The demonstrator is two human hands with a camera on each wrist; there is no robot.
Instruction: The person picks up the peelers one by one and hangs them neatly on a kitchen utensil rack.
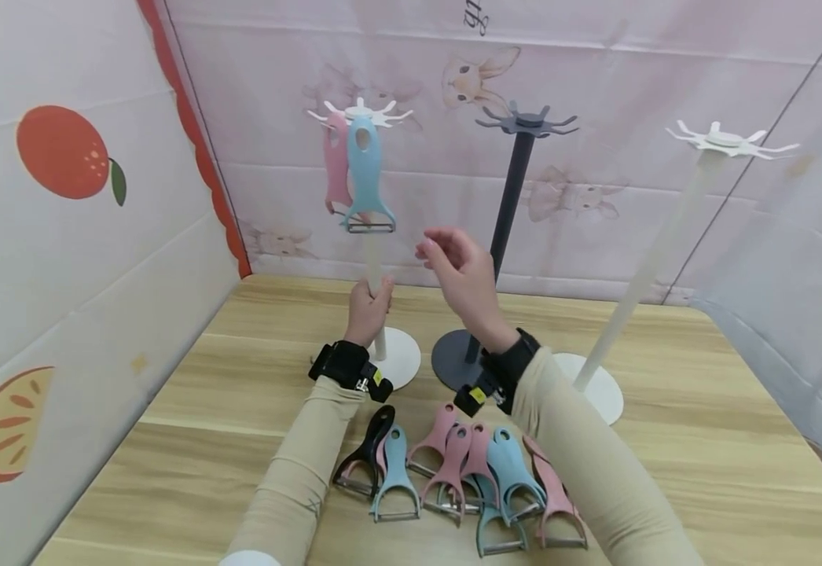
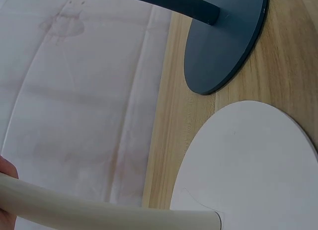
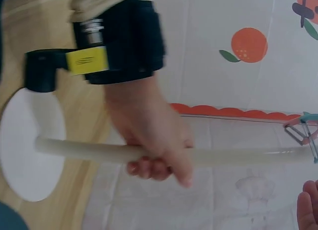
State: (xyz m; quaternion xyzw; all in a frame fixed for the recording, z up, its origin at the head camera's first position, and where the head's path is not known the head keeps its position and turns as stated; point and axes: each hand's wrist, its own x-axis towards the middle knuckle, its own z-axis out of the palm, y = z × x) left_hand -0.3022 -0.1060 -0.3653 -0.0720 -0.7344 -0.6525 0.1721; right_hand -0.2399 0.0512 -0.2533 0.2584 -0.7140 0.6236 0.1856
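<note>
My left hand [image 1: 367, 312] grips the pole [image 1: 372, 253] of the white hook stand at the left, thumb and fingers wrapped round it; the right wrist view also shows this grip. From the stand's white hooks [image 1: 388, 118] hang a pink peeler [image 1: 336, 161] and, in front of it, a light blue peeler [image 1: 365, 174], blades down. My right hand [image 1: 464, 275] is in the air just right of and below the blue peeler, fingers loosely bent, nothing in them. Only its fingertips [image 3: 308, 205] show at the right wrist view's edge.
A dark grey hook stand [image 1: 513, 200] stands in the middle, behind my right hand. Another white hook stand [image 1: 637, 291] is at the right. On the wooden table [image 1: 192, 440], between my forearms, lie a black peeler [image 1: 372, 444] and several pink and blue peelers [image 1: 395, 464].
</note>
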